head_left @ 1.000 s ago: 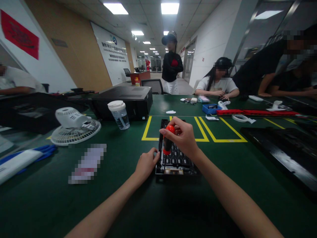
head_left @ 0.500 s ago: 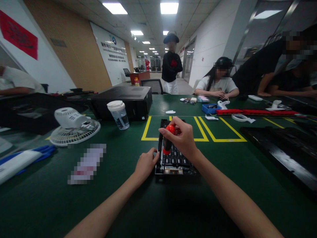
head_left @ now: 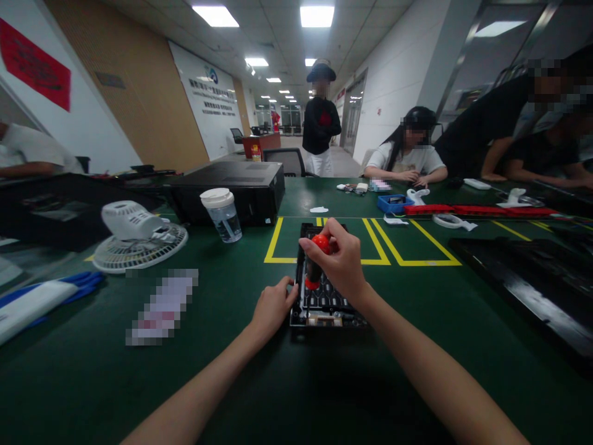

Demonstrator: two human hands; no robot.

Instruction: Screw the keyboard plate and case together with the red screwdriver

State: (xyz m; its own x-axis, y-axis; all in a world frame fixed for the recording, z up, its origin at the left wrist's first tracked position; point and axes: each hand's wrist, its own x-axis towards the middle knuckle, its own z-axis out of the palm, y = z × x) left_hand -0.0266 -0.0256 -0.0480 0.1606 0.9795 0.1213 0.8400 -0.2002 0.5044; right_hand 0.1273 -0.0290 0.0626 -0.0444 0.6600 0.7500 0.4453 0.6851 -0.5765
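A screwdriver point(head_left: 314, 272) with a red and black handle stands nearly upright in my right hand point(head_left: 343, 256), whose fingers close round the red top of the handle. Its thin shaft points down to the lower left part of a black plastic casing point(head_left: 327, 298). Inside the casing are rows of small cells and a pale strip along the near end. My left hand point(head_left: 274, 304) holds the casing's left edge, fingers curled against its side. My right hand and wrist hide much of the casing's right side.
On the left are a white fan part point(head_left: 139, 238), a lidded plastic cup point(head_left: 221, 213), a black computer case point(head_left: 227, 191) and blue-white gloves point(head_left: 46, 300). A dark panel point(head_left: 523, 296) and a blue tray point(head_left: 393, 203) lie right. Several people are around the table.
My right hand and the top of the screwdriver handle have shifted very slightly. The left hand and the casing stay in place.
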